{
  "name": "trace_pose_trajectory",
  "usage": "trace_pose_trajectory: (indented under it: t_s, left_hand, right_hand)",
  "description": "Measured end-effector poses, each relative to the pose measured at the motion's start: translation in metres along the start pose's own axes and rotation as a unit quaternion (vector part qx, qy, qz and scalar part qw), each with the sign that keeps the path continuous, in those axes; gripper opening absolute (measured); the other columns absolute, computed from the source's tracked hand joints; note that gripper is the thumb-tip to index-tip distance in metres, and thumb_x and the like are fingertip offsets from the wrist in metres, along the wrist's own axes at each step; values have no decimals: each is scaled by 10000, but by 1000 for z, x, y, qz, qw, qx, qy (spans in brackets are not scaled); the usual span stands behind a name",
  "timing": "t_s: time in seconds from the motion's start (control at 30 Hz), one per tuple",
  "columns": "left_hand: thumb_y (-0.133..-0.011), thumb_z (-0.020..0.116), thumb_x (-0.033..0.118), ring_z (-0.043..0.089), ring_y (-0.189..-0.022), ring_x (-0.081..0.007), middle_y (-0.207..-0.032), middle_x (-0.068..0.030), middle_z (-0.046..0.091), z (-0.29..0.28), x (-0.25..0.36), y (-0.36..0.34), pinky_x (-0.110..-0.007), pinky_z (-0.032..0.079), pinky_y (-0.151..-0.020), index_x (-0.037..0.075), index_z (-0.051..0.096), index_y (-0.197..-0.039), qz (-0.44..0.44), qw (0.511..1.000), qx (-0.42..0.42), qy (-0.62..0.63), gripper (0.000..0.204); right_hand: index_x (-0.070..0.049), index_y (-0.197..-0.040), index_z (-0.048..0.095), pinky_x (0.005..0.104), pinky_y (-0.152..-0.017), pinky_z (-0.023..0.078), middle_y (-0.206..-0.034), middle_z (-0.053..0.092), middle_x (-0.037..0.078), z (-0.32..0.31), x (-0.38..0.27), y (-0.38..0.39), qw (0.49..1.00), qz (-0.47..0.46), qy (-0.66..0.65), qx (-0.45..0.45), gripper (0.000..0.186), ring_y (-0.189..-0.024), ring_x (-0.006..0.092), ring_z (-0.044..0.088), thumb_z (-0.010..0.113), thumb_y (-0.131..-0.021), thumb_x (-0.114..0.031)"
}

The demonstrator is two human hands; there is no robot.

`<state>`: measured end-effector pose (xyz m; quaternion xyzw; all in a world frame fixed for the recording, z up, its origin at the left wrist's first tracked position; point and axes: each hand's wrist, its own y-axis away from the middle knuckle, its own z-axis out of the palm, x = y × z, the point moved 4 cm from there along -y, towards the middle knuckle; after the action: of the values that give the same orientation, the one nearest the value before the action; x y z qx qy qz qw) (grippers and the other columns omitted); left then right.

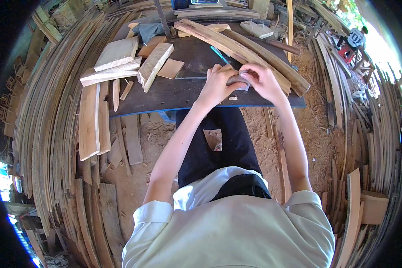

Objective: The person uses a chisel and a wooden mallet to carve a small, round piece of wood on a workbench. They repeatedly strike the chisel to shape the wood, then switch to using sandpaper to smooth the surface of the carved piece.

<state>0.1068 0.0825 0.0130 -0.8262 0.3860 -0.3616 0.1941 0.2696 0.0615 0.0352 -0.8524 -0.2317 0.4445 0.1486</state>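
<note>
Over the near edge of a dark work table, my two hands meet. My left hand is closed around a small grey-brown piece, whose kind I cannot make out. From the other side, my right hand pinches the same piece between thumb and fingers. A pale, whitish bit shows just below the fingertips. Beneath the hands a tiny wood offcut lies on the table. A thin cyan stick-like tool lies just beyond my left hand.
Long planks lie across the table's right side. Thick wooden blocks and a square board rest at left. Stacked timber lines the left side, with more planks at right. A person sits far right.
</note>
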Motion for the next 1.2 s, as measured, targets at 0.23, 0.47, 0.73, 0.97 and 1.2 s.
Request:
trace_pose_trajectory:
  t_s: [0.23, 0.47, 0.73, 0.97, 1.2]
  left_hand:
    - [-824, 745, 345, 564, -983, -285, -1029, -54, 668, -3, 1, 1, -430, 381, -924, 100, 705, -1074, 6, 1000, 2, 29, 353]
    - [-842, 760, 178, 663, -882, -284, -952, -122, 705, -9, -3, -3, -379, 507, -815, 1, 666, -1026, 37, 994, 36, 101, 272]
    - [-838, 747, 104, 689, -935, -254, -940, -137, 705, -11, -1, -1, -352, 514, -881, -15, 641, -1015, -86, 970, 17, 226, 239]
    - [-849, 723, 96, 685, -883, -273, -925, -146, 696, -18, -1, 5, -359, 520, -796, 16, 627, -1009, -40, 996, 38, 76, 203]
    - [-859, 698, 87, 670, -861, -294, -933, -121, 696, -39, -3, -3, -372, 520, -770, 35, 637, -1008, 14, 996, 89, 1, 169]
  right_hand:
    - [-10, -1089, 688, 201, -644, 469, -829, 663, -20, -5, 8, 6, 946, 169, -276, 13, 240, -761, 24, 579, 679, -937, -196]
    - [3, -1024, 712, 206, -645, 484, -851, 702, 15, 4, 13, -1, 978, 93, -178, 53, 185, -738, 40, 604, 732, -883, -115]
    - [0, -1066, 694, 267, -759, 531, -970, 719, 103, -2, 9, 7, 994, 60, -60, 75, 228, -874, 120, 671, 720, -873, -118]
    - [-29, -1260, 553, 438, -932, 488, -1149, 644, 233, -1, -14, 26, 991, 11, 128, 42, 488, -1054, 441, 605, 728, -807, -82]
    - [-31, -1250, 579, 416, -934, 474, -1163, 653, 210, 4, -3, 28, 987, 21, 150, 51, 464, -1089, 377, 618, 734, -816, -82]
